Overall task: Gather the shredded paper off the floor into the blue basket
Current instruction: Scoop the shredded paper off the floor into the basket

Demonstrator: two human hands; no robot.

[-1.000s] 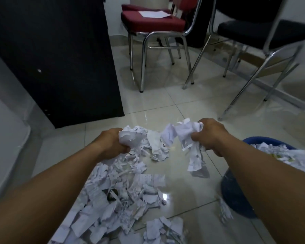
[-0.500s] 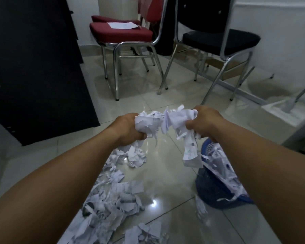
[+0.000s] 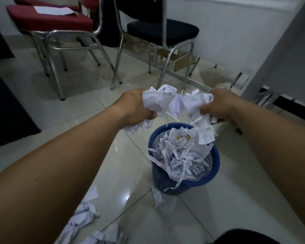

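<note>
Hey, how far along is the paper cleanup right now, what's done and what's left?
Partly done. The blue basket already holds a heap of shreds, some spilling over its rim. In hand: the left hand and right hand grip a wad of paper above the basket, not yet dropped. Left: scraps on the floor near the left arm and a small clump beside the basket.

Crumpled white shredded paper [image 3: 176,103] looks matt and creased. The round blue plastic mesh basket [image 3: 212,160] stands on glossy pale floor tiles [image 3: 88,110]. Chrome-legged red cloth chair [image 3: 48,20] gleams.
</note>
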